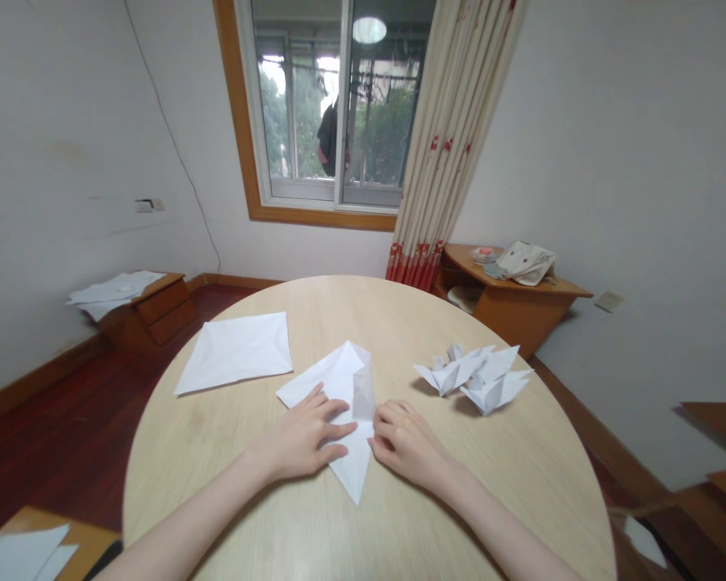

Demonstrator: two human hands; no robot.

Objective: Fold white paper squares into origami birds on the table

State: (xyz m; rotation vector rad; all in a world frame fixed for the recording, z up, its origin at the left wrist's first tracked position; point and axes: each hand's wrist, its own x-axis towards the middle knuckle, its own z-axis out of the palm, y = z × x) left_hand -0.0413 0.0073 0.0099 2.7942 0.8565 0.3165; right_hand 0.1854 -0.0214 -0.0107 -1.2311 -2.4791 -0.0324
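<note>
A partly folded sheet of white paper [354, 456] lies on the round table in front of me, with one flap turned in along its right side and a point toward me. My left hand [311, 432] rests on its left part, fingers spread and flat. At the right edge of the sheet is my right hand [404, 440], fingers curled and closed against that edge; the fingertips are partly hidden. Several folded paper figures [484, 379] with pointed wings stand to the right of my right hand.
A flat stack of white paper [239, 353] lies at the table's back left. The pale round table [266, 516] carries everything. Beyond it are a low drawer cabinet [163, 303] on the left, a corner shelf [514, 298] with a bag on the right, and a curtain [441, 153].
</note>
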